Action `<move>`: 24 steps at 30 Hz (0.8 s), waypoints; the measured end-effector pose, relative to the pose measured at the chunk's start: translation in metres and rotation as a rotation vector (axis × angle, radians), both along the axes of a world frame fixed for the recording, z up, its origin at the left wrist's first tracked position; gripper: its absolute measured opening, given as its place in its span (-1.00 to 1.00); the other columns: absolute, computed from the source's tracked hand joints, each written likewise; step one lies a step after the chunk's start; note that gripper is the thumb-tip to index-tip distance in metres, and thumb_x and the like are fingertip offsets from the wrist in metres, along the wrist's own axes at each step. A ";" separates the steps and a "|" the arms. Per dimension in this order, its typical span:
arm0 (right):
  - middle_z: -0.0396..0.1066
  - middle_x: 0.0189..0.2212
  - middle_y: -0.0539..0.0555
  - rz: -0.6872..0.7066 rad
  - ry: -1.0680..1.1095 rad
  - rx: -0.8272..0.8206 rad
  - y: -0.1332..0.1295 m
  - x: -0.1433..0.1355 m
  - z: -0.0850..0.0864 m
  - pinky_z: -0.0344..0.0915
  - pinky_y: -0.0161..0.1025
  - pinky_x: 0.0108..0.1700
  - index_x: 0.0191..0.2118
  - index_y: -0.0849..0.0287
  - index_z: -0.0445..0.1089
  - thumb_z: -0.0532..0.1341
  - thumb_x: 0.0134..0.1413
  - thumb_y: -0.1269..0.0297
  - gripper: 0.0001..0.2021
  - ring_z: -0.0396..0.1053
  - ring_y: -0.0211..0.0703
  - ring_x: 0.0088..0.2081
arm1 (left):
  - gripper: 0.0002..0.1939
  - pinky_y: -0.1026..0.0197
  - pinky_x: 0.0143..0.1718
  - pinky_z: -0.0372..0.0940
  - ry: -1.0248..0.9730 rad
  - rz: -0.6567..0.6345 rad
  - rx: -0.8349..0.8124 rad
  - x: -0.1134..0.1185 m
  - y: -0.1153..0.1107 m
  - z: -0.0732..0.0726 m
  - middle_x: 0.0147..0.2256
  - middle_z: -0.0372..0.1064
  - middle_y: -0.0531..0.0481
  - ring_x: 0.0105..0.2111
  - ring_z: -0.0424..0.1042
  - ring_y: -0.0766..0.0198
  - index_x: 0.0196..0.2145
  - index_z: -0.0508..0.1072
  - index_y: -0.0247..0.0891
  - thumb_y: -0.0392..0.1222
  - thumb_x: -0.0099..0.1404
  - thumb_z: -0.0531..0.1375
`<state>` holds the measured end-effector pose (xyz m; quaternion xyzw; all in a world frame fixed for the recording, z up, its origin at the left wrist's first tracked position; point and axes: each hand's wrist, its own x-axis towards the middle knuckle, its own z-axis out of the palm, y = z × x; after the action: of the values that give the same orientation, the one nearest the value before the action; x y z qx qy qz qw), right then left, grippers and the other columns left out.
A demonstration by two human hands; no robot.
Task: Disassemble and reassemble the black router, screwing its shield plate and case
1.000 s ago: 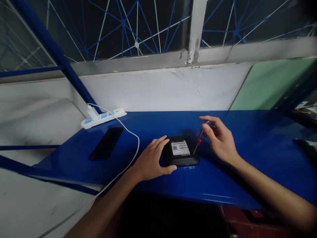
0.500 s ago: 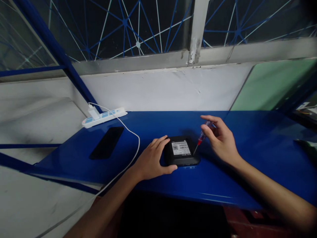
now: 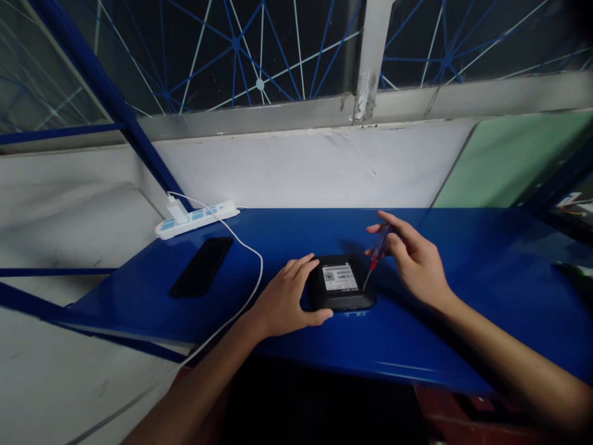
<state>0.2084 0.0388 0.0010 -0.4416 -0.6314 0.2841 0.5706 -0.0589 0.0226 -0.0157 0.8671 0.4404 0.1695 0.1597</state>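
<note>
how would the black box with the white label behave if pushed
The black box would likely stay stiff, since its outline shows no sag. Lying flat and low, it seems unlikely to roll or tip. It may slide on the glossy blue table, though the left hand at its edge could check that.

A flat black box (image 3: 343, 302) lies on a shiny blue worktop (image 3: 287, 235). It has a white sticker (image 3: 340, 278) on top. The left hand (image 3: 285, 303) holds the box by its left side, with the thumb near the front edge. The right hand (image 3: 421, 262) holds a see-through screwdriver (image 3: 380, 247) with a red bit near its thin metal tip. The tip points down at the box's near right corner. On the left lie a flat black thing (image 3: 201, 267), a white power strip (image 3: 197, 220) with a plug (image 3: 178, 211) in it, and a white cord (image 3: 261, 266).
</note>
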 end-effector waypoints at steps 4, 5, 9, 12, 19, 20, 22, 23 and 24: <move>0.44 -0.26 0.02 -0.053 -0.032 0.037 0.002 0.000 0.000 0.45 -0.21 -0.35 0.14 0.03 0.33 0.22 0.25 0.11 -0.63 0.48 -0.23 -0.40 | -0.07 -0.32 0.30 0.04 0.001 -0.004 0.008 0.000 0.001 0.000 0.38 -0.02 -0.25 0.35 0.02 -0.22 0.34 0.06 -0.17 0.23 0.17 0.30; 0.41 -0.31 0.00 -0.066 -0.048 0.052 0.002 0.000 -0.001 0.43 -0.23 -0.37 0.11 0.03 0.36 0.24 0.24 0.11 -0.64 0.45 -0.25 -0.42 | -0.07 -0.32 0.31 0.03 0.004 -0.004 0.009 0.000 0.001 0.000 0.38 -0.02 -0.25 0.35 0.02 -0.22 0.34 0.06 -0.17 0.24 0.17 0.30; 0.37 -0.38 -0.03 -0.087 -0.091 0.058 0.002 0.001 -0.001 0.37 -0.25 -0.42 0.06 0.04 0.39 0.20 0.26 0.09 -0.69 0.37 -0.28 -0.48 | -0.07 -0.30 0.31 0.04 0.018 -0.003 0.003 -0.001 0.000 0.001 0.38 -0.03 -0.27 0.35 0.02 -0.20 0.34 0.05 -0.20 0.23 0.17 0.30; 0.45 -0.21 0.04 -0.049 -0.049 0.010 0.001 0.001 0.001 0.45 -0.20 -0.34 0.12 0.03 0.35 0.11 0.33 0.10 -0.67 0.47 -0.25 -0.43 | -0.07 -0.31 0.31 0.05 0.025 -0.004 0.003 -0.001 0.000 0.001 0.39 -0.04 -0.25 0.36 0.01 -0.21 0.34 0.05 -0.19 0.24 0.18 0.30; 0.42 -0.27 0.02 -0.053 -0.058 -0.007 0.002 0.000 0.000 0.45 -0.24 -0.36 0.15 0.05 0.33 0.21 0.25 0.14 -0.62 0.44 -0.26 -0.42 | -0.05 -0.29 0.32 0.03 0.034 -0.002 0.021 0.000 0.000 -0.001 0.38 -0.03 -0.28 0.35 0.02 -0.19 0.33 0.06 -0.25 0.24 0.17 0.30; 0.39 -0.33 0.00 -0.066 -0.072 0.006 0.002 0.000 0.000 0.43 -0.27 -0.39 0.13 0.05 0.35 0.23 0.24 0.13 -0.62 0.41 -0.27 -0.43 | -0.05 -0.28 0.32 0.04 0.034 -0.002 0.021 0.000 0.000 -0.001 0.38 -0.03 -0.28 0.35 0.03 -0.18 0.33 0.06 -0.26 0.24 0.17 0.31; 0.34 -0.38 -0.04 -0.078 -0.076 0.026 0.003 0.001 0.000 0.40 -0.29 -0.42 0.09 0.05 0.37 0.26 0.22 0.13 -0.65 0.38 -0.30 -0.46 | -0.04 -0.26 0.32 0.05 0.036 0.003 0.018 0.000 0.001 0.000 0.38 -0.03 -0.28 0.35 0.03 -0.17 0.34 0.06 -0.27 0.25 0.17 0.31; 0.33 -0.38 -0.04 -0.084 -0.064 0.035 0.003 0.001 0.001 0.40 -0.30 -0.44 0.07 0.05 0.38 0.26 0.22 0.13 -0.67 0.37 -0.31 -0.47 | -0.03 -0.26 0.32 0.05 0.035 0.005 0.016 0.000 0.001 0.000 0.38 -0.03 -0.27 0.35 0.03 -0.16 0.33 0.07 -0.27 0.27 0.16 0.31; 0.32 -0.37 -0.04 -0.091 -0.046 0.044 0.003 0.002 0.001 0.40 -0.31 -0.45 0.06 0.05 0.38 0.26 0.21 0.14 -0.68 0.37 -0.31 -0.47 | -0.03 -0.25 0.32 0.06 0.033 0.002 0.013 0.000 0.001 0.000 0.38 -0.02 -0.26 0.35 0.04 -0.16 0.33 0.08 -0.26 0.28 0.16 0.31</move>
<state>0.2099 0.0421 0.0019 -0.4637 -0.6297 0.2337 0.5779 -0.0584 0.0235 -0.0153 0.8704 0.4427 0.1579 0.1468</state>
